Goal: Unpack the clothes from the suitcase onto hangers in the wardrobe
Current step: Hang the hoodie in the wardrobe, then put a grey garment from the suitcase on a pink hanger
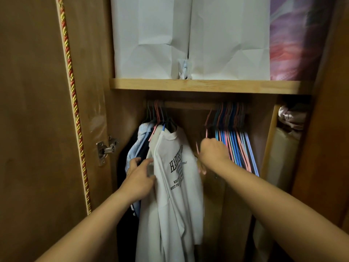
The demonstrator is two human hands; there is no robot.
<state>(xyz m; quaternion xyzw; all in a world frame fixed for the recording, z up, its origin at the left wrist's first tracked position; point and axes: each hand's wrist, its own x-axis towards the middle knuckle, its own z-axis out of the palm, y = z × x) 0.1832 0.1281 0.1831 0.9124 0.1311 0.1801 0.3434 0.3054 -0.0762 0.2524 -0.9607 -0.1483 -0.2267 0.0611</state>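
A white T-shirt with dark lettering (175,186) hangs on a hanger from the wardrobe rail (188,104), beside a light blue shirt (136,148) and dark clothes at the left. My left hand (139,178) touches the white shirt's left edge with fingers loosely spread. My right hand (213,151) is curled round a pink hanger (198,148), at the left end of a bunch of several bare blue and pink hangers (238,146). The suitcase is not in view.
A wooden shelf (207,86) above the rail carries white paper bags (188,38) and a purple patterned bundle (296,38). The open door with a hinge (105,148) stands at the left. A side compartment (289,129) at the right holds folded fabric.
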